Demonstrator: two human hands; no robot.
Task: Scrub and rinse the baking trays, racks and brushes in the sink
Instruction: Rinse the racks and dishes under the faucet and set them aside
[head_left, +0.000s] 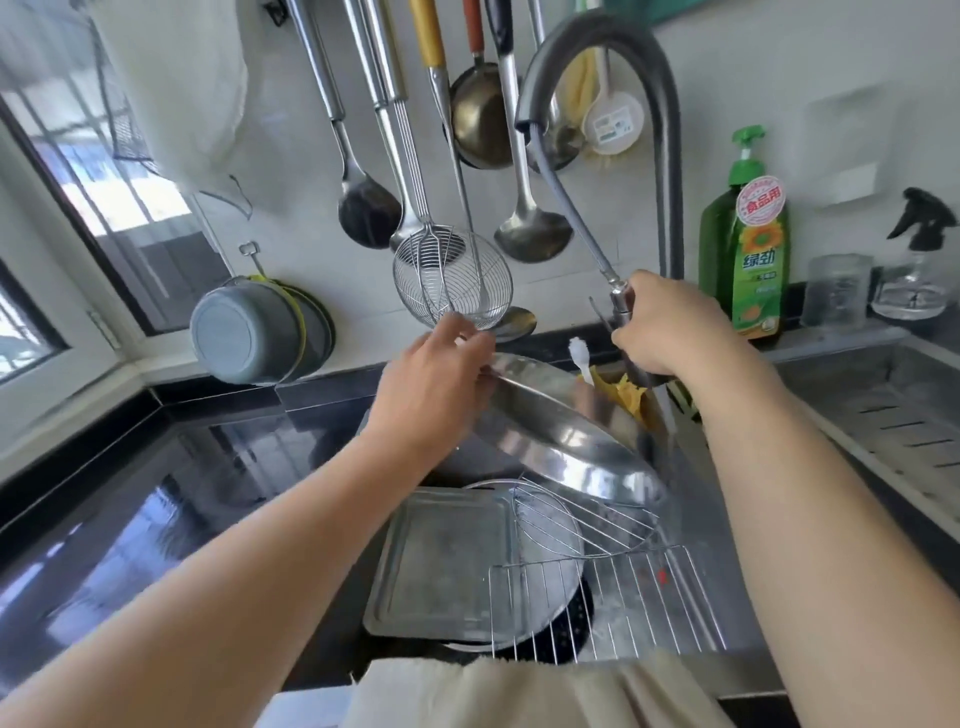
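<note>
The left hand (436, 384) fingers pinch the tilted pan (561, 431) rim at 10 o'clock; the right hand (670, 327) fingers wrap the sprayer (621, 301). A wet rim could slip, dropping the pan onto the racks (613, 571) at 6 o'clock.

Probably a home kitchen: ladles (530, 228) and a wire skimmer (453, 283) hang top centre above a steel sink (727, 613); dish soap bottle (748, 244) at right.
</note>
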